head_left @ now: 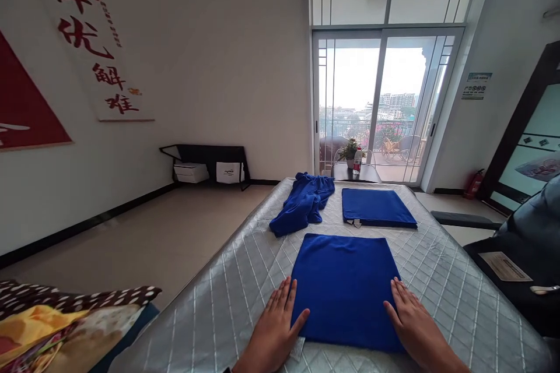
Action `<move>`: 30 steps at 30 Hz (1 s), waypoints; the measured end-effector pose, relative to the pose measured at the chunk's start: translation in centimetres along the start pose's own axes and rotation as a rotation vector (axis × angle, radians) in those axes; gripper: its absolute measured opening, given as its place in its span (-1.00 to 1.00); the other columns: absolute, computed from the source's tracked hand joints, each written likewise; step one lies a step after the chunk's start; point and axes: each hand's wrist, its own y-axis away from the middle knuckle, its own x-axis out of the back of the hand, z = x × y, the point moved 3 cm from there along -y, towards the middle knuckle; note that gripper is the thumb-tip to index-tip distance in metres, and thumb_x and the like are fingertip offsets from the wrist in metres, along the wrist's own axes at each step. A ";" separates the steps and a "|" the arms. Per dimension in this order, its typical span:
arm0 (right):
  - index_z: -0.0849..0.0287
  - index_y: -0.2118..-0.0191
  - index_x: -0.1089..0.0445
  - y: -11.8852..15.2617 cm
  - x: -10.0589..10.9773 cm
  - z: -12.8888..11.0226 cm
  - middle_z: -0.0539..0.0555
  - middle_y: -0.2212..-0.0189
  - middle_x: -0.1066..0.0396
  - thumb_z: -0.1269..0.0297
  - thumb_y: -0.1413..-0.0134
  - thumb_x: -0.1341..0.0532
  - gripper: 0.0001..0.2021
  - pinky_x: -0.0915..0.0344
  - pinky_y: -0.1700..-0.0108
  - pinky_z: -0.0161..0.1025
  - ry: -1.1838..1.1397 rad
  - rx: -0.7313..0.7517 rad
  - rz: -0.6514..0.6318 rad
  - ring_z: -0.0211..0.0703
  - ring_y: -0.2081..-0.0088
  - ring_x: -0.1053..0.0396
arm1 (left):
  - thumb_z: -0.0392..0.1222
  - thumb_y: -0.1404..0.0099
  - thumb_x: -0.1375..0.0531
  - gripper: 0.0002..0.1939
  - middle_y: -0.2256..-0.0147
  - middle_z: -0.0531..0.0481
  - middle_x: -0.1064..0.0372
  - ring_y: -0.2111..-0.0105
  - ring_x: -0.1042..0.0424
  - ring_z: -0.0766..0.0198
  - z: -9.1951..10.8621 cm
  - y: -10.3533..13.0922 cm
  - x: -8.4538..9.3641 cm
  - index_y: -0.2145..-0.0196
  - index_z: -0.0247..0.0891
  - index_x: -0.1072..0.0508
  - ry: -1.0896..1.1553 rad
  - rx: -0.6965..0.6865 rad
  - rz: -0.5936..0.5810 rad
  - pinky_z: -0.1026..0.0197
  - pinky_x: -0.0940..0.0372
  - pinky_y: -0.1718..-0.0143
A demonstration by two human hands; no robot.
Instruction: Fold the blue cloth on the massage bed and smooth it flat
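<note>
A flat blue cloth cover, roughly square, lies on the silver quilted mattress in front of me. My left hand rests at its left edge with fingers stretched out and the thumb on the fabric. At the opposite edge, my right hand lies flat with the thumb over the cloth. A white tag pokes out by my left wrist. Farther back on the right is a neat stack of blue cloth covers with small white tags. To its left sits a crumpled heap of blue cloth.
Beyond the mattress, a small dark table holds a potted plant and a bottle. A black leather chair stands at the right. Patterned cushions lie at lower left. A black rack is against the wall.
</note>
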 end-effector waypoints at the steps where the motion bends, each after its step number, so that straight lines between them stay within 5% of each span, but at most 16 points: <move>1: 0.38 -0.38 0.01 -0.9 0.6 -0.3 0.19 -0.39 0.09 -0.06 -0.30 0.20 -0.28 0.17 -0.40 -0.04 0.000 0.007 0.020 -0.06 -0.40 0.17 | 0.35 -0.40 0.21 -0.14 -0.41 -0.17 0.29 -0.39 0.23 0.03 0.2 0.0 0.2 -0.40 -0.34 0.15 0.000 0.004 -0.004 -0.09 0.13 -0.36; 5: 0.49 -0.37 0.03 -4.9 1.6 -1.0 0.28 -0.39 0.11 -0.01 -0.32 0.21 -0.28 0.22 -0.40 -0.06 -0.007 0.018 0.038 0.00 -0.40 0.20 | 0.34 -0.40 0.23 -0.15 -0.41 -0.15 0.31 -0.39 0.24 0.04 0.2 0.4 0.7 -0.40 -0.33 0.16 0.002 0.008 -0.021 -0.09 0.14 -0.36; 11: 0.48 -0.38 0.10 -7.1 -1.1 0.1 0.27 -0.41 0.18 -0.02 -0.32 0.23 -0.27 0.23 -0.40 -0.05 0.005 -0.015 0.070 -0.02 -0.41 0.24 | 0.36 -0.39 0.27 -0.13 -0.39 -0.20 0.15 -0.38 0.12 -0.03 0.9 -1.2 3.1 -0.38 -0.37 0.03 -0.016 0.036 -0.061 -0.17 0.09 -0.34; 15: 0.47 -0.39 0.11 -7.0 -2.1 0.4 0.26 -0.41 0.19 0.00 -0.31 0.23 -0.28 0.22 -0.39 -0.05 0.035 -0.009 0.108 -0.03 -0.41 0.25 | 0.31 -0.42 0.30 -0.13 -0.37 -0.28 0.09 -0.38 0.11 0.00 7.6 -5.4 4.6 -0.35 -0.48 -0.06 0.015 -0.065 0.043 -0.05 0.05 -0.34; 19: 0.51 -0.37 0.07 -7.4 -2.9 0.9 0.29 -0.40 0.17 0.07 -0.30 0.22 -0.30 0.20 -0.39 -0.02 0.070 0.020 0.128 0.00 -0.41 0.24 | 0.22 -0.46 0.33 -0.21 -0.38 -0.23 0.09 -0.39 0.16 0.09 16.4 -9.2 2.0 -0.36 -0.44 -0.03 0.131 -0.376 0.002 0.03 0.12 -0.37; 22: 0.50 -0.36 0.02 -7.9 -3.6 1.6 0.29 -0.39 0.13 0.14 -0.29 0.23 -0.33 0.16 -0.38 -0.01 0.084 0.035 0.133 0.00 -0.41 0.22 | 0.20 -0.46 0.37 -0.21 -0.39 -0.20 0.14 -0.40 0.22 0.10 19.3 -11.2 -0.5 -0.38 -0.44 0.01 0.188 -0.430 0.022 -0.01 0.18 -0.38; 26: 0.46 -0.36 0.00 -8.0 -3.3 1.7 0.27 -0.39 0.10 0.13 -0.28 0.20 -0.34 0.13 -0.38 0.00 0.105 0.046 0.118 -0.02 -0.40 0.19 | 0.23 -0.45 0.37 -0.20 -0.39 -0.18 0.17 -0.40 0.24 0.09 17.4 -12.1 -1.8 -0.39 -0.41 0.06 0.181 -0.363 0.028 -0.04 0.19 -0.39; 30: 0.47 -0.37 0.05 -7.7 -2.3 1.1 0.29 -0.39 0.13 0.04 -0.28 0.18 -0.29 0.18 -0.39 -0.02 0.074 0.018 0.103 -0.03 -0.40 0.21 | 0.25 -0.44 0.35 -0.20 -0.39 -0.18 0.18 -0.40 0.22 0.05 11.0 -11.5 -0.8 -0.39 -0.39 0.07 0.115 -0.217 0.061 -0.09 0.18 -0.38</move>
